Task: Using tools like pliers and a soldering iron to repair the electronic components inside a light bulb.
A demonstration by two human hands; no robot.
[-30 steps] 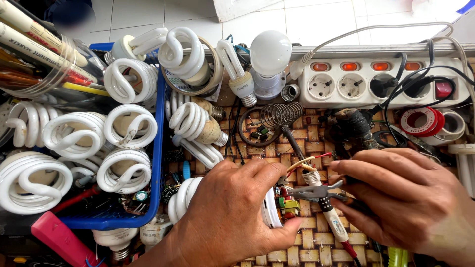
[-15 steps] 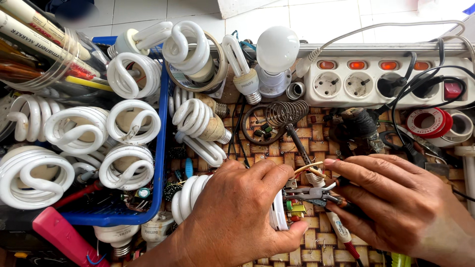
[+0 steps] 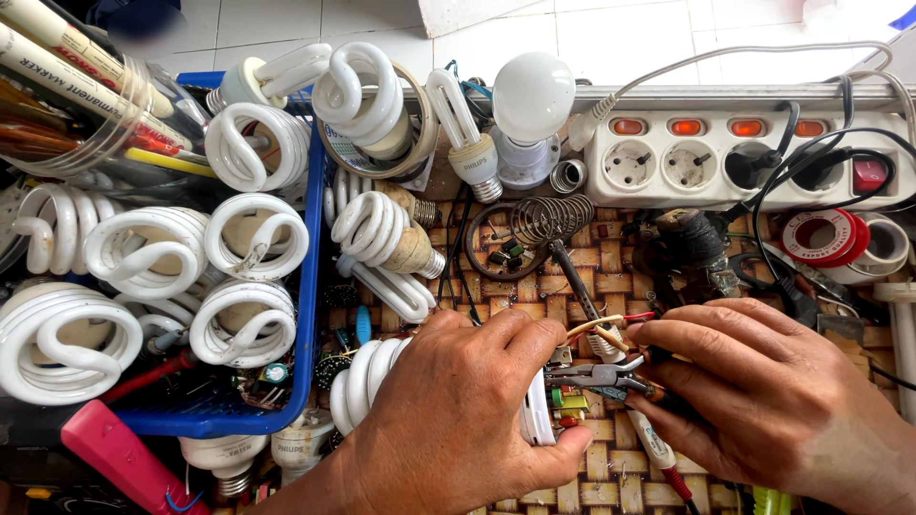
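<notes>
Our left hand [image 3: 458,420] holds a spiral lamp [image 3: 367,381] with its base opened, fingers closed around it, low on the woven bench [image 3: 611,277]. Our right hand [image 3: 763,391] pinches small pliers [image 3: 596,374] against the lamp's wires [image 3: 596,326], apparently touching them. A blue basket [image 3: 310,248] sits left.

Small electronics/lamp repair workshop, likely home-based. Woven mat table [image 3: 611,267] crowded with parts: blue tray [image 3: 307,286] full of spiral fluorescent bulbs [image 3: 253,238], more loose bulbs beside it, a round white bulb [image 3: 532,95]. White power strip [image 3: 716,157] with lit switches and black plugs in it. Soldering iron on coiled wire stand [image 3: 551,221], rolls of tape [image 3: 822,236], jar of markers [image 3: 67,105], small circuit board with components [image 3: 569,401] being worked on. White tiled floor [image 3: 611,38] behind.
</notes>
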